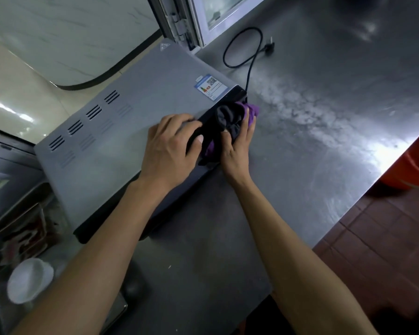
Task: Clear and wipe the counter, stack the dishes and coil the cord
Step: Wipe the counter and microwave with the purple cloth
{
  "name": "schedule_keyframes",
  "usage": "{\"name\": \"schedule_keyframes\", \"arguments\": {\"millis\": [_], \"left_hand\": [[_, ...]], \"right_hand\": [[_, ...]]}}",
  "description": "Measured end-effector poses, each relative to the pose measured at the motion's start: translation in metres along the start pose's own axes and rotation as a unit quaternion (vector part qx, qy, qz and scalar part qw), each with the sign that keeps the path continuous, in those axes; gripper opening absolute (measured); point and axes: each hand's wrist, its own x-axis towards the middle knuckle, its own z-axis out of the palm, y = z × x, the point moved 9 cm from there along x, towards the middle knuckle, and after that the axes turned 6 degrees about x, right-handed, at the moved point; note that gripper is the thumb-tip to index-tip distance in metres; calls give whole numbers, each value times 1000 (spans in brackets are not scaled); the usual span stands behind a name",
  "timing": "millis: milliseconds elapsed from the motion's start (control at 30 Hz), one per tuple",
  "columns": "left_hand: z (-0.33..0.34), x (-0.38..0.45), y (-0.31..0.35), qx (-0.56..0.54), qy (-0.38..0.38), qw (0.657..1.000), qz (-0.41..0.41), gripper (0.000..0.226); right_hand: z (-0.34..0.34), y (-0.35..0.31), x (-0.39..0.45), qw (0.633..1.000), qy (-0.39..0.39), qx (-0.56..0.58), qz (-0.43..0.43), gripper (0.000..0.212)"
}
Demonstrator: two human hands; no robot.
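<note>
a grey microwave oven [121,131] sits on the steel worktop [324,117], seen from above, with vent slots along its top and a label near one corner. the left hand [169,143] lies on the oven's top at the front edge, fingers bent over the black front rim and the thumb pressed against it, so its grip is on the oven's edge. the right hand [237,141] is just beside it, holding a bunched cloth [230,117], dark grey with purple showing at the edges, against the front face of the oven near its corner; the fingers curl round the wad and the thumb presses into it. the black cord [242,48] runs from behind the oven's corner, makes a loose loop on the worktop, and ends in a plug [269,48] lying flat by the window frame [194,22]. a whitish smeared streak crosses the worktop to the right of the cloth. at lower left a white bowl [29,280] stands beside a metal tray [17,235] of dark scraps. an orange bucket [411,170] shows past the worktop's far edge, over a red tiled floor [385,238].
</note>
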Motion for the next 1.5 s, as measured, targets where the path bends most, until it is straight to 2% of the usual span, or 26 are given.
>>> {"name": "schedule_keyframes", "arguments": {"millis": [267,733,1067,1200,1367,1500], "left_hand": [[-1,-30,-10,20,-24,999,11,43],[-40,-166,-87,44,-6,999,4,44],[-51,-233,-96,86,28,993,76,38],[-49,-245,-81,84,38,988,126,34],[-36,-238,-61,98,8,984,150,36],[-21,-222,-51,140,-29,979,143,40]], "right_hand": [[28,29,-34,998,0,33,47,69],[124,61,-170,996,-27,32,80,70],[194,95,-268,994,-27,65,83,73],[198,100,-274,996,-19,49,68,70],[191,110,-260,999,-28,8,42,73],[164,108,-234,997,-10,61,47,72]]}}
